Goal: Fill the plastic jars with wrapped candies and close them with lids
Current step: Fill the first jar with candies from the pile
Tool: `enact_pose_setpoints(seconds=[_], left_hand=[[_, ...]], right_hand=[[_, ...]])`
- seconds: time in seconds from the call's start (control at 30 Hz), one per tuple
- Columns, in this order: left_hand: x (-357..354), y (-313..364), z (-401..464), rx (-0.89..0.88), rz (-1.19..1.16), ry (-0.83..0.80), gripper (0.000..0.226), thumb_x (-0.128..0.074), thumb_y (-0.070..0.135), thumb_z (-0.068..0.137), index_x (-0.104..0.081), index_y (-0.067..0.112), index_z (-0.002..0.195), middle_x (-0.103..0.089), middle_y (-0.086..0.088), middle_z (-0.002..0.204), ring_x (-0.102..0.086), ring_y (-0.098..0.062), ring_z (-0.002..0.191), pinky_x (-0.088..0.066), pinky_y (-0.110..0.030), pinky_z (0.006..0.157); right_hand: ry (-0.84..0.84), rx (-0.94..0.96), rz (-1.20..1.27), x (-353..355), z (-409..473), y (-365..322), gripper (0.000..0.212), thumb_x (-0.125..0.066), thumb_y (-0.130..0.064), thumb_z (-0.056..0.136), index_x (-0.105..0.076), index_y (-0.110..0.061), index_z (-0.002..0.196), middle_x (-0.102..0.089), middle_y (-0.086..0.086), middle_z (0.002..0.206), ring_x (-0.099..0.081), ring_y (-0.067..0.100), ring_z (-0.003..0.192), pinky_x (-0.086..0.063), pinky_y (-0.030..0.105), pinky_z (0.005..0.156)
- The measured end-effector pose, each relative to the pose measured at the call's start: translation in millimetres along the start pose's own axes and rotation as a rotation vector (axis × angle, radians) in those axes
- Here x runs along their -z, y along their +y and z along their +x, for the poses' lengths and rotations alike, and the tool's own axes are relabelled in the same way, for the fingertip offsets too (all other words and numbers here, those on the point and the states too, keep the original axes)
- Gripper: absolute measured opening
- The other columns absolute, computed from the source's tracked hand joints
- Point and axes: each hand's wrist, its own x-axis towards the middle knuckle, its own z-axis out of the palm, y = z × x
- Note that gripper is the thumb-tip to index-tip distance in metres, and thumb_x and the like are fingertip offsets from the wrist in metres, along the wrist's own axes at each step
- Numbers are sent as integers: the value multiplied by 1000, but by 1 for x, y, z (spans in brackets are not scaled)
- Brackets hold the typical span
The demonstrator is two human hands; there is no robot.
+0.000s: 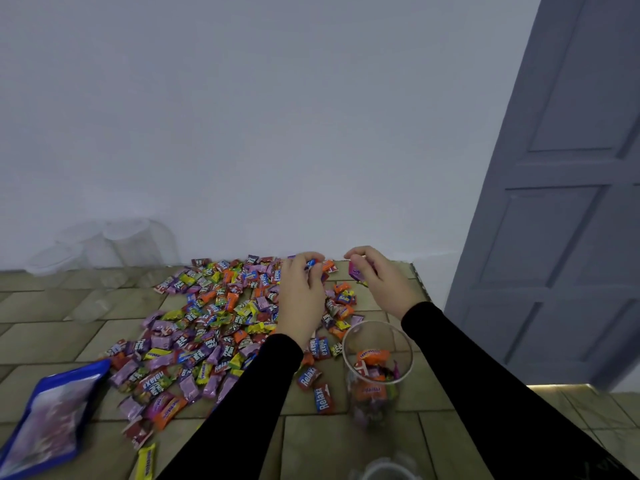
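The left hand (300,289) is pinching a blue candy (311,263) and the right hand (379,277) is pinching a pink candy (356,270), both grips closed on sweets at the far end of the big candy pile (214,320) on the counter (52,341). The open jar (377,362) is standing near the right arm, partly full. To do this well, each hand should be coming back over the jar's mouth before letting go, so nothing is bouncing out, and the sleeves should be staying off the jar's rim.
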Motion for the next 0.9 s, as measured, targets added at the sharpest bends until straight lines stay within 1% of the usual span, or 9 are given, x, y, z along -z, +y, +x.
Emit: enact_pose_setpoints(seconds=[0.1,0.23,0.33,0.43,0.53,0.6,0.73,0.83,0.9], left_hand=[[1,19,-6,-58,-92,9,14,-47,18,100,-59,24,105,-49,-1,108,-58,-5,88,-43,-9,75],[0,40,-21,-118,-163,27,15,-49,19,99,-58,29,104,-49,1,109,-57,-3,88,-43,-8,73],[-3,47,-34,-161,-185,38,17,-49,20,99,-55,36,101,-50,4,105,-51,-1,85,-42,-10,72],[-8,48,-47,-169,-246,16,13,-48,20,100,-55,31,103,-55,0,104,-54,-2,84,-43,-12,72],[-13,42,-57,-155,-279,-18,12,-47,24,100,-56,20,107,-58,3,97,-54,-4,81,-41,-11,71],[-14,41,-63,-149,-303,-56,14,-46,30,99,-56,25,108,-57,6,90,-53,-8,75,-41,-16,66],[-16,41,-70,-155,-313,-85,11,-44,33,98,-53,36,104,-60,8,97,-58,-10,85,-46,-20,73],[-17,39,-71,-114,-334,-99,12,-45,33,98,-54,32,107,-60,9,92,-56,-7,78,-45,-19,69],[-19,37,-71,-89,-339,-102,20,-45,37,97,-54,26,111,-57,11,86,-51,-2,71,-41,-16,66]], right_hand=[[45,45,45,5,-8,-18,20,-41,-25,101,-60,-18,96,-60,-12,86,-54,-6,78,-40,7,70],[95,75,126,10,-25,-36,26,-41,-23,102,-59,-12,85,-58,4,77,-50,7,70,-39,17,66],[139,46,211,10,-39,-45,29,-40,-24,102,-58,-12,83,-55,-10,72,-51,4,70,-40,15,66],[171,15,276,10,-52,-50,31,-39,-24,103,-57,-10,81,-50,-10,68,-47,4,64,-37,15,61],[165,-11,278,9,-62,-52,37,-39,-26,103,-58,1,86,-46,10,68,-43,9,60,-35,14,54],[168,-24,271,10,-69,-54,39,-39,-26,103,-56,4,86,-43,19,70,-41,13,57,-36,13,48],[195,-79,246,9,-74,-55,37,-39,-28,102,-58,0,86,-46,13,71,-43,13,59,-36,12,51],[224,-103,245,7,-77,-56,37,-40,-28,102,-59,-1,85,-47,4,66,-43,6,56,-36,13,53],[228,-124,300,8,-79,-57,35,-40,-27,102,-58,-2,85,-45,-4,60,-40,0,45,-34,10,46]])
